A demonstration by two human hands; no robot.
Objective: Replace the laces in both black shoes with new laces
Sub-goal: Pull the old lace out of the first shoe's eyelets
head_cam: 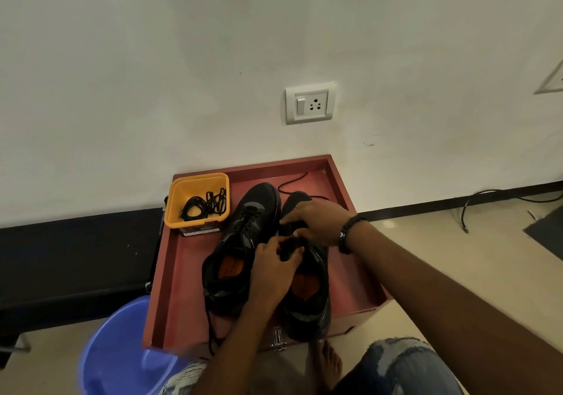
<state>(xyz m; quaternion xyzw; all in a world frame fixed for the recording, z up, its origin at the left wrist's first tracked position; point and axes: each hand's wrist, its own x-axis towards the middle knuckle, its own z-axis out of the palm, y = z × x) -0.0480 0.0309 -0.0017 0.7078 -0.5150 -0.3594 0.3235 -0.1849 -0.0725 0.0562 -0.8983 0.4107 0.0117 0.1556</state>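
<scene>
at the bottom of the frame, nearest the lens: knees in torn denim, a bare foot point(327, 364), and a blue plastic tub point(122, 349) at lower left. above them sits a red tray point(179, 288) against the wall, centre frame.

two black shoes lie side by side in the tray, toes toward the wall. the left-hand shoe point(240, 242) appears laced, one lace end trailing over the tray's near edge. the right-hand shoe point(307, 297) is under both hands. the left hand point(274, 266) has fingers curled in at the tongue and eyelet area, pinching something dark there, presumably the lace; the right hand point(316, 221) covers the forefoot, fingers bent down onto the lacing. whether it holds lace or merely steadies the shoe cannot be told. a loose lace point(294, 181) runs out past the toe toward upper centre of the tray.

a yellow tub point(182, 208) in the tray's upper-left corner holds coiled black laces point(204, 204).

judgement: lace work on the right-hand shoe is in hand, removing or threading is unclear. next move calls for drawing lace cleanly through eyelets, one crossing at a time, with the shoe kept from sliding.
</scene>
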